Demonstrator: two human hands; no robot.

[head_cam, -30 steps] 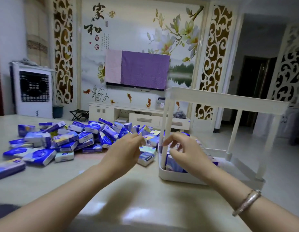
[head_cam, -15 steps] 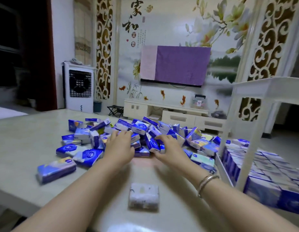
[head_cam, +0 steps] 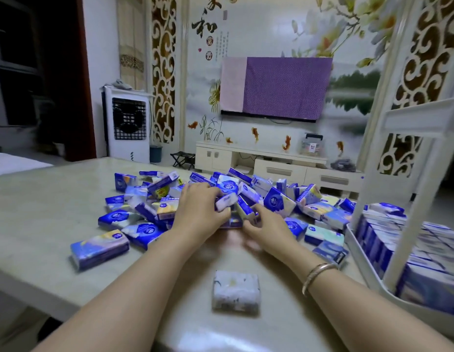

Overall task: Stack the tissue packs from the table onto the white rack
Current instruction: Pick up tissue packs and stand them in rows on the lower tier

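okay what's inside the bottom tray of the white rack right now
The rack's bottom tray holds tissue packs standing on edge in tight rows. What lies under or behind those rows is hidden by the packs and the rack leg.

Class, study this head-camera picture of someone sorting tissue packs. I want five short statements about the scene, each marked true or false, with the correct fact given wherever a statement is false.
1. Both hands are in the pile of tissue packs. True: the left hand and the right hand both reach into it.
2. The white rack holds no packs. False: its bottom tray is already lined with packs.
3. The rack stands at the table's right side. True.
4. A bracelet is on the left wrist. False: it is on the right wrist.
5. A pale pack lies alone, nearer the camera than the pile. True.
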